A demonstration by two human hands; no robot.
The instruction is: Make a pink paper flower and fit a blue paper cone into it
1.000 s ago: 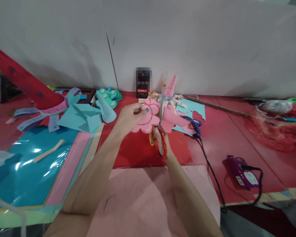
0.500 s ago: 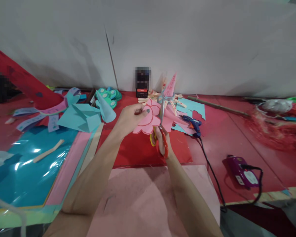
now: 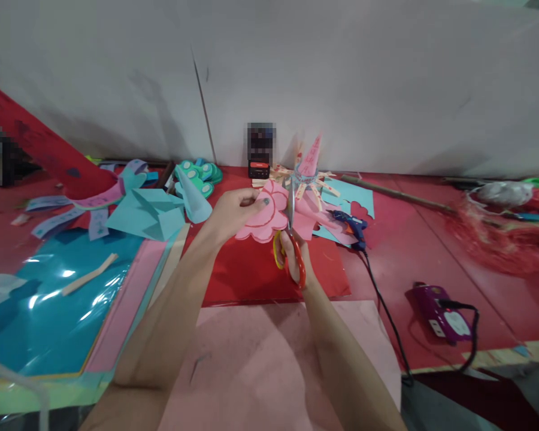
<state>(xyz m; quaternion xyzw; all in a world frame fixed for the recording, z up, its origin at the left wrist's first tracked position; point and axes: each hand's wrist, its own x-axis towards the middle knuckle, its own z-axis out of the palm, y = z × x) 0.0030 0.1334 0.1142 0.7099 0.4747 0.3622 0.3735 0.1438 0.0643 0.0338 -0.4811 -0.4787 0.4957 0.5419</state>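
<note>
1. Since the shot a second ago, the pink paper flower (image 3: 264, 220) has swung a bit to the left and tipped flatter, and the scissors (image 3: 291, 242) have pushed further up into it, so the blades now stand nearly straight up along the flower's right edge.
2. Left hand (image 3: 233, 212) is pinching the flower, thumb on top with a dark painted nail showing, fingers curled underneath. So it's clenched on the paper, holding it up off the red sheet (image 3: 256, 272).
3. Right hand (image 3: 296, 257) is mostly hidden behind the scissors, fingers through the red and yellow handle loops. It's gripping them for sure, but whether the blades are open or closed I honestly can't tell, too blurry there.
4. Flower has a darker pink line drawn round its scalloped edge, and the blades sit right at that line.
5. Just behind the flower: a pink paper cone (image 3: 312, 157) standing upright with little wooden clips round its base. Behind and to the right of the flower there's a light blue paper (image 3: 354, 200) with a red heart on it.
6. Right of the flower, a blue glue gun (image 3: 351, 226) lies on the red sheet, its black cord running toward the near edge. Further right, well apart, a purple gadget (image 3: 440, 314) with its own cable.
7. Left of the flower: a folded light blue paper shape (image 3: 146, 214), then a shiny teal sheet (image 3: 40, 311) nearer the camera.
8. Below the flower, nearest the camera, a big pink sheet (image 3: 260, 371) sits under both forearms.
</note>
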